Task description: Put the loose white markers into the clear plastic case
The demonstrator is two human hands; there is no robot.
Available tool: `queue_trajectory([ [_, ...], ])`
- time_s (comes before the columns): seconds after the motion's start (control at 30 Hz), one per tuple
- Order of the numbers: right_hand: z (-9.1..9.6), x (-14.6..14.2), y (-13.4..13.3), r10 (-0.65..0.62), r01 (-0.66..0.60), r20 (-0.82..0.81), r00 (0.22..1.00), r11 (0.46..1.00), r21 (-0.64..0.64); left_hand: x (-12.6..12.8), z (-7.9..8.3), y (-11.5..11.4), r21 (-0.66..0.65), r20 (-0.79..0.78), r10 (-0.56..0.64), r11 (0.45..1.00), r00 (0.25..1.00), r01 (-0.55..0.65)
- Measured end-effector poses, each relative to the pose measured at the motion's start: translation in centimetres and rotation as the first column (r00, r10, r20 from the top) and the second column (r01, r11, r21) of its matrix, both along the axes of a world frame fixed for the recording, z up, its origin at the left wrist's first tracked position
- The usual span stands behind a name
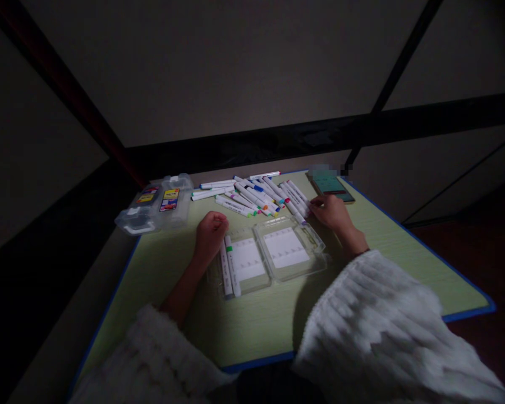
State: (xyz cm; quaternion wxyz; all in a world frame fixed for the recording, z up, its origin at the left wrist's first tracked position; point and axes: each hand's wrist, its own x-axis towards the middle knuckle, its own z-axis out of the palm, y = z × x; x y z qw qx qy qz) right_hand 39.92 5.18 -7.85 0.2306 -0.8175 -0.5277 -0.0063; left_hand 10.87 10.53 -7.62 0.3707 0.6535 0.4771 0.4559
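An open clear plastic case [273, 255] lies flat on the green table [252, 325], with two white markers [229, 269] in its left half. My left hand [210, 233] rests curled in a loose fist at the case's left rim, beside those markers. My right hand [330, 213] reaches to the pile of loose white markers [256, 196] behind the case, fingertips pinched on a marker at the pile's right end.
A closed clear case with coloured labels [157, 210] stands at the table's far left corner. A phone [332, 185] lies at the far right, just beyond my right hand. The table has a blue edge; dark walls and beams surround it.
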Motion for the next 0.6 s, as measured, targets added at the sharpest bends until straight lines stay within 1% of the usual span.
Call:
queue_trajectory([
  [0.37,0.36,-0.63,-0.07,-0.015,0.015,-0.005,1.0,1.0,0.023,-0.06,-0.16,0.12,0.02,-0.024,-0.013,1.0,1.0,0.014],
  [0.6,0.61,-0.8,0.02,-0.011,0.011,-0.007,1.0,0.998,0.059,-0.02,-0.3,0.21,0.017,-0.031,-0.019,1.0,0.999,0.019],
])
